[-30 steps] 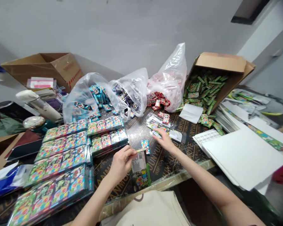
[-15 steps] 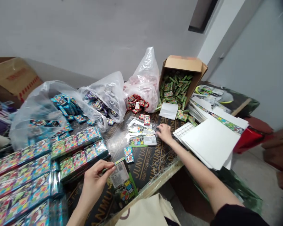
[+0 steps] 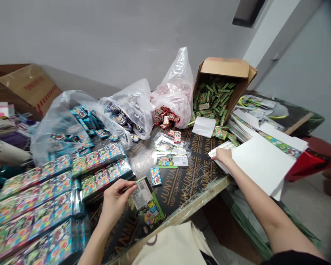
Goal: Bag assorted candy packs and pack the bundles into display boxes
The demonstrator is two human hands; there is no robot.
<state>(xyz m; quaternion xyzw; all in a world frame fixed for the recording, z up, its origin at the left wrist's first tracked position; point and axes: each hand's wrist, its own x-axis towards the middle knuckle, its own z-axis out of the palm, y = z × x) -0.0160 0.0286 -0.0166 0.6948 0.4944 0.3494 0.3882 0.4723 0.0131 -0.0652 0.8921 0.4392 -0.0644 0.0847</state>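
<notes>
A: Start close in. What does the left hand have?

B: A green-and-black printed packet, pinched between thumb and fingers at its far left corner. There's no gap in that grip.

A: And how does the packet lie from there?

B: To the right of the hand and toward the body. Its long axis slants from the pinch down toward the table edge. I can't tell whether its near end rests on the tabletop.

A: Anything just past it?

B: A small blue packet beside its far end, then flat printed sleeves beyond.

A: Where's the right hand?

B: Well apart, over on the right, at the white sheets beside a large white board. Its fingers curl over their left part; whether they pinch anything, I can't tell.

A: So which hand is nearer what?

B: Left at the packet, right at the sheets, with bare tabletop between.

A: And farthest back?

B: Clear plastic bags of small packs, and a carton of green ones.
</notes>
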